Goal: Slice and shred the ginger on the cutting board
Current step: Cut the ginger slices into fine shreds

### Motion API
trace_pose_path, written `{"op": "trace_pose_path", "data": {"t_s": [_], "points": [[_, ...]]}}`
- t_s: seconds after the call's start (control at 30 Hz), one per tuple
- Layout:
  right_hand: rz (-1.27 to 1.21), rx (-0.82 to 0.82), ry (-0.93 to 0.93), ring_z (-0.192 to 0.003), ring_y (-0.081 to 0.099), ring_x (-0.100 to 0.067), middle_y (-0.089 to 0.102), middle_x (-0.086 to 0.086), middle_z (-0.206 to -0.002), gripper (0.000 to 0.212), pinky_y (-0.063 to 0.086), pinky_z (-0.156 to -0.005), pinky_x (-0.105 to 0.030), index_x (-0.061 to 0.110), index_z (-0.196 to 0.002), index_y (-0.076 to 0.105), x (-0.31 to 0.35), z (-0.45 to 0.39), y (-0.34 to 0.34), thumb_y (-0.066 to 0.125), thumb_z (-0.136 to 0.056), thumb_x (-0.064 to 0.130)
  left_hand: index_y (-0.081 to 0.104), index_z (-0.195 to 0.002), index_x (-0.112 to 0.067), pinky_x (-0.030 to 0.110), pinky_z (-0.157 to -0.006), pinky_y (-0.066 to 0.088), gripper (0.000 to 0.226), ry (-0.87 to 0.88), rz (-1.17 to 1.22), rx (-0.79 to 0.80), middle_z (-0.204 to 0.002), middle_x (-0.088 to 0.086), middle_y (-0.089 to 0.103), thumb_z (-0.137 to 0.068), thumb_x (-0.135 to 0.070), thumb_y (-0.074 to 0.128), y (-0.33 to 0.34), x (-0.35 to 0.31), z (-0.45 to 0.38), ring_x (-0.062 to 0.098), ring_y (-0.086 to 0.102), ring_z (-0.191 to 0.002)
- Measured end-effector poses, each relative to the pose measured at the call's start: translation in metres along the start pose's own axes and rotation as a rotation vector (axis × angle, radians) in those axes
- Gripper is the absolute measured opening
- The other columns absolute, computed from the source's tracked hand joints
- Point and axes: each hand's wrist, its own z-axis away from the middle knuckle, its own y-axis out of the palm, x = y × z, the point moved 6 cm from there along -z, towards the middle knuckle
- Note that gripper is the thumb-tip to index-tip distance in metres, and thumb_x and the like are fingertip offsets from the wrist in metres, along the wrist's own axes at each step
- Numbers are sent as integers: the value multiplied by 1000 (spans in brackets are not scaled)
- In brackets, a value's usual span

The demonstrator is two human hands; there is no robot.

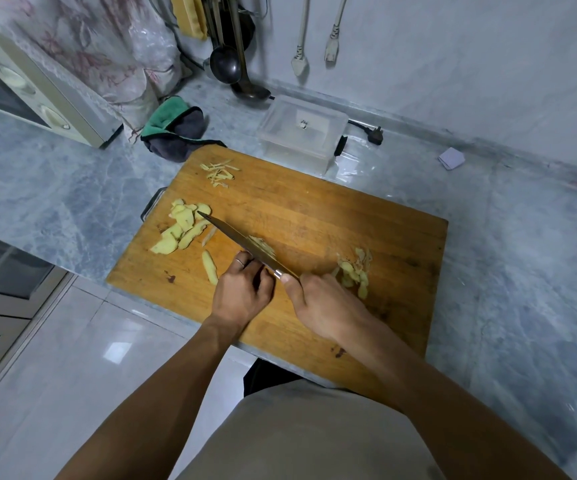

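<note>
A wooden cutting board (314, 209) lies on the marble counter. Pale ginger slices (180, 228) are heaped at its left side. Fine ginger shreds (220, 172) lie near its far left corner, and ginger scraps (354, 271) sit at the right. One long slice (210, 267) lies alone beside my left hand. My right hand (318, 303) grips the handle of a knife (242, 241), whose blade points left toward the slices. A small bunch of ginger strips (263, 245) lies against the blade. My left hand (242, 291), fingers curled, rests against the blade's near side; what its fingertips hold is hidden.
A clear lidded plastic box (301, 131) stands just behind the board. A green and grey cloth (173, 129) lies at the back left, next to a cream appliance (31, 88). Ladles (226, 65) hang on the wall. The counter edge runs along the left.
</note>
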Motion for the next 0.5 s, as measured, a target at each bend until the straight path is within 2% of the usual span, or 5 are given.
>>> {"op": "trace_pose_path", "data": {"t_s": [0.13, 0.27, 0.4, 0.5], "points": [[1, -1, -1, -69, 61, -29, 62, -11, -82, 54, 42, -58, -34, 19, -83, 52, 0, -2, 4, 22, -106, 57, 74, -95, -4, 30, -56, 51, 36, -10, -1, 0, -109, 16, 67, -87, -29, 48, 1, 0, -1, 34, 68, -74], [17, 18, 14, -72, 53, -29, 55, -10, -86, 50, 36, -62, -34, 19, -89, 49, 3, -7, 7, 21, -106, 57, 71, -85, -2, 29, -51, 48, 33, 1, -22, -12, -102, 18, 67, -85, -28, 50, -1, -3, 1, 36, 66, -67], [25, 10, 4, -65, 53, -26, 56, -8, -82, 51, 31, -50, -32, 18, -89, 50, 2, -7, 8, 22, -106, 57, 72, -85, -2, 28, -52, 50, 33, 24, -31, -15, -102, 19, 68, -85, -26, 49, -3, -5, 0, 34, 68, -72], [20, -1, -5, -64, 59, -26, 59, -8, -77, 55, 38, -50, -32, 16, -88, 53, 3, -6, 2, 21, -106, 57, 74, -91, -5, 29, -55, 51, 29, 9, -24, -5, -106, 16, 68, -86, -23, 52, -3, -4, 0, 33, 68, -74]]}}
